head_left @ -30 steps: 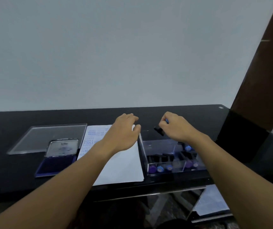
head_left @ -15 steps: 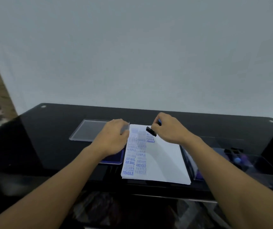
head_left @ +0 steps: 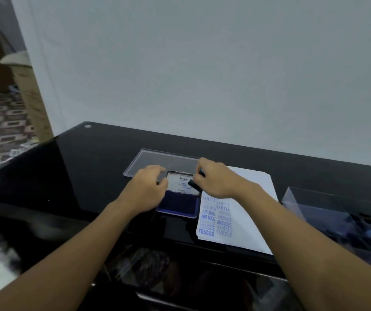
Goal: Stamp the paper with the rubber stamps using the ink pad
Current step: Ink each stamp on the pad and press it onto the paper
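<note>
An open ink pad (head_left: 179, 204) with a blue inked face and a raised metal lid lies on the black table. My right hand (head_left: 216, 179) pinches a small black rubber stamp (head_left: 194, 184) just above the pad's lid. My left hand (head_left: 147, 187) sits at the pad's left edge with curled fingers touching it. To the right lies white paper (head_left: 247, 212) printed with blue words such as FRAGILE and AIR MAIL.
A clear plastic lid (head_left: 157, 160) lies flat behind the ink pad. A clear box (head_left: 328, 209) holding several stamps stands at the right. The glossy black table (head_left: 85, 176) ends at the left, with patterned floor beyond.
The view has swung left. My right hand carried the stamp from above the paper to over the ink pad. My left hand stayed at the pad.
</note>
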`<state>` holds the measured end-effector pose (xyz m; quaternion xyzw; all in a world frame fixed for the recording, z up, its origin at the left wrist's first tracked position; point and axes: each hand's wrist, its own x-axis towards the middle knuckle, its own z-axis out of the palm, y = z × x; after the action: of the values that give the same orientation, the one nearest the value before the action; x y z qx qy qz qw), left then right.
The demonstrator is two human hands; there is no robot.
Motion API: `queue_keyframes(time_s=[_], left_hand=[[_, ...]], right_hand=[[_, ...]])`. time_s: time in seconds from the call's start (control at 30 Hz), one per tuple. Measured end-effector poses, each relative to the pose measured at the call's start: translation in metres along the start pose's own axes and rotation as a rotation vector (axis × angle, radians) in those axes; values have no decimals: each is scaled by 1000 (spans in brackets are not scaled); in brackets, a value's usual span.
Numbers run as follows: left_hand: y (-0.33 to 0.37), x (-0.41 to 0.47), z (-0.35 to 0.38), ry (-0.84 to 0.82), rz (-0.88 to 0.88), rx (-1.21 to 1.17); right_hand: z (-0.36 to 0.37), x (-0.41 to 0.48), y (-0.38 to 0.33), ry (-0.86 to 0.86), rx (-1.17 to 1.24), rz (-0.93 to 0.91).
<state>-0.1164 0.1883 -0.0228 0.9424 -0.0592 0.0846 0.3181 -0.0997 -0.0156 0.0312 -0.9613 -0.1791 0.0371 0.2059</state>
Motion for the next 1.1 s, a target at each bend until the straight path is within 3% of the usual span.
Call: queue_keyframes(time_s=[0.43, 1.1], left_hand=[[-57, -12, 21, 16, -48, 167], [-61, -18, 31, 43, -21, 274]], right_hand=[[41, 29, -36, -132, -52, -15], [66, 33, -35, -94, -164, -91]])
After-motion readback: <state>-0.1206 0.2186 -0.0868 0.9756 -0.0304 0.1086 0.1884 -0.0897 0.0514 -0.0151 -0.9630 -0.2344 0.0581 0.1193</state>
